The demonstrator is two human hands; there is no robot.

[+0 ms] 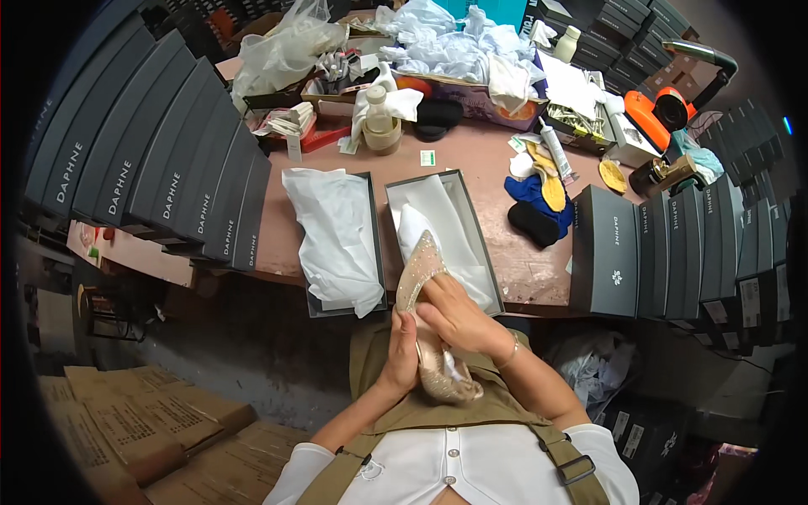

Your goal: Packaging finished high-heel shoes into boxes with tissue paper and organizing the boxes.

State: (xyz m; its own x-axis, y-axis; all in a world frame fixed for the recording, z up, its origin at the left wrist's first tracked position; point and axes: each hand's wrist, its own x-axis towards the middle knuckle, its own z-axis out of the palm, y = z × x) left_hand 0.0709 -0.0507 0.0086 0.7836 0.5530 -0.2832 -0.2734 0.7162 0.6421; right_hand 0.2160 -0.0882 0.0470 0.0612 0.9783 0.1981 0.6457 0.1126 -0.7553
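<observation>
The person is holding a beige, sparkling, pointed-toe shoe (pixel 417 271) just in front of the tabletop (pixel 539 278), its toe reaching over the near end of an open dark grey box (pixel 466 202). The left hand (pixel 401 358) is closing around the shoe's side, with the thumb pointing up toward the toe. The right hand (pixel 461 318), wearing a bracelet (pixel 508 349) at the wrist, is resting on the shoe with its fingers at the opening; the fingertips are hiding, so one cannot tell whether this hand is gripping. The rear part of the shoe is hanging close to the apron (pixel 497 404).

White paper (pixel 461 240) is lining the open box. Just to its left, a second dark grey box piece (pixel 376 244) is lying under crumpled white tissue (pixel 332 236). Tall box stacks (pixel 168 160) are standing at the left, and more boxes (pixel 613 261) are standing at the right. Beyond, a blue cloth (pixel 523 192) and a black pad (pixel 534 224) are lying together.
</observation>
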